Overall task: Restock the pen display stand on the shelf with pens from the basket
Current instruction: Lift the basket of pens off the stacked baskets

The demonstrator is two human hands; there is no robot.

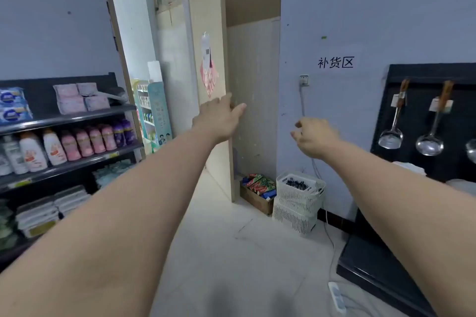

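A white slatted basket (296,198) stands on the floor against the far wall, stacked on a second one, with dark pens (296,184) showing in its top. Both my arms reach forward at chest height, well above and short of it. My left hand (219,118) is flat with fingers spread, beside the edge of the wooden door (208,59); whether it touches is unclear. My right hand (315,137) hangs in the air with fingers loosely curled and nothing in it. No pen display stand is in view.
A cardboard box of toothpaste (258,188) sits left of the basket. Dark shelves (69,116) with bottles and packets line the left. A black rack with hanging ladles (427,121) stands right. A white power strip (337,296) and cable lie on the floor.
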